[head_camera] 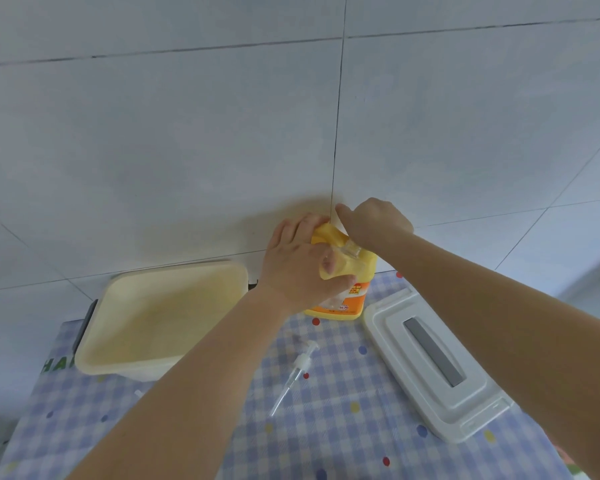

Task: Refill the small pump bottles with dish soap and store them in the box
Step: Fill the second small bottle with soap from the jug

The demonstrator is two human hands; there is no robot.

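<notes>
A yellow-orange dish soap jug stands at the back of the table against the tiled wall. My left hand grips a small clear bottle held against the jug's front; only its neck and a bit of its base show. My right hand is curled over the jug's top, its fingers hidden behind it. A white pump head with its clear tube lies loose on the checked tablecloth. The open cream box sits at the left with nothing visible inside.
The white box lid with a grey handle lies at the right, reaching toward the table's right edge. The blue checked tablecloth covers the table. A tiled wall rises directly behind the jug.
</notes>
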